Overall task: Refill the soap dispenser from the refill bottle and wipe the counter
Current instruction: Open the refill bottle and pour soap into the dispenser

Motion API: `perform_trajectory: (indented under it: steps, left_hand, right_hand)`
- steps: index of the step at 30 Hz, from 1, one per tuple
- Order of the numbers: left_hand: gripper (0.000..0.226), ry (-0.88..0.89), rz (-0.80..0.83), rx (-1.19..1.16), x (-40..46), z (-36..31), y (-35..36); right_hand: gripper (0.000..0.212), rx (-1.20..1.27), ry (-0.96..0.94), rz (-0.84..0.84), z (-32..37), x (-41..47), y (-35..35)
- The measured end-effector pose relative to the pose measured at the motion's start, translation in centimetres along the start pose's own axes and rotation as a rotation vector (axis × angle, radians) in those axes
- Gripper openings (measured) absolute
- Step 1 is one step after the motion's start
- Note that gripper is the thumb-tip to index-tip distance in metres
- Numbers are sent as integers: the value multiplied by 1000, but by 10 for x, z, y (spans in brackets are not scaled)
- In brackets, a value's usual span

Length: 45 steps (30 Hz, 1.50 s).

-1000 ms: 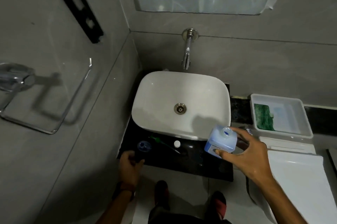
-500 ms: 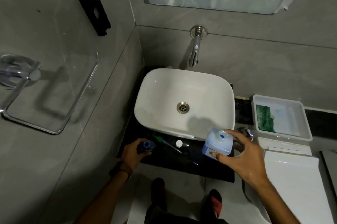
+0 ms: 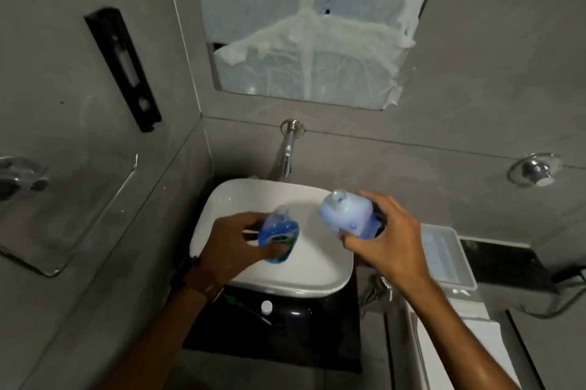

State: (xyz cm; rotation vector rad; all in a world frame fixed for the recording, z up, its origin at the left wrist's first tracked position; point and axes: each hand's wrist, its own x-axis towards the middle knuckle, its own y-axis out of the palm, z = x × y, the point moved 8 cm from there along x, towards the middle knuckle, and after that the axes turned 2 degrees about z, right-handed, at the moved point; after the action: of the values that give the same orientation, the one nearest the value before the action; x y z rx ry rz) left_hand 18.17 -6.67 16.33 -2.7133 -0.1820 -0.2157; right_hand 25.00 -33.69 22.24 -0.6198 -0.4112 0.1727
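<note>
My left hand (image 3: 231,243) grips a small blue bottle (image 3: 279,236) with a green label and an open clear neck, held over the white basin (image 3: 317,272). To its right, my right hand (image 3: 390,240) holds a pale blue squarish bottle (image 3: 345,215), tilted with its open mouth toward the small bottle. The two mouths are apart. On the black counter (image 3: 285,335) in front of the basin lie a white cap (image 3: 267,306) and a green-and-blue pump tube (image 3: 244,307).
A chrome tap (image 3: 287,151) juts from the back wall above the basin. A white tray (image 3: 444,256) sits on the right, beside a white toilet cistern (image 3: 475,326). A glass shelf (image 3: 63,224) hangs on the left wall. A taped mirror (image 3: 304,25) is above.
My left hand picked the small blue bottle up off the counter and raised it over the basin. My right hand lifted and tilted the pale bottle toward it. The camera tilted up.
</note>
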Motion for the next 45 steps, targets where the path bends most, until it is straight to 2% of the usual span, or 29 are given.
perform_trajectory:
  steps: [5,11,21,28,39,45]
  left_hand:
    - [43,191,45,26,43,-72,-1]
    - [37,278,50,89,57,-105,-5]
    - [39,296,64,113,55,-106,4]
    - [35,300,41,114,56,-103,0]
    - [46,288,41,87,60,-98,-3]
    - [43,271,61,88,62,-94,0]
  right_hand:
    - [70,-136,-87,-25,36,39,-32]
    - [70,-302,-257,-50,73,56,-54]
    - [74,-437,-430,-42,101,59,-55]
    - [75,-496,-457,-36,108,62,-53]
    - [75,-554,-476,-24,107,65,-47]
    - [72,-586,-491,-42,108,68,-48]
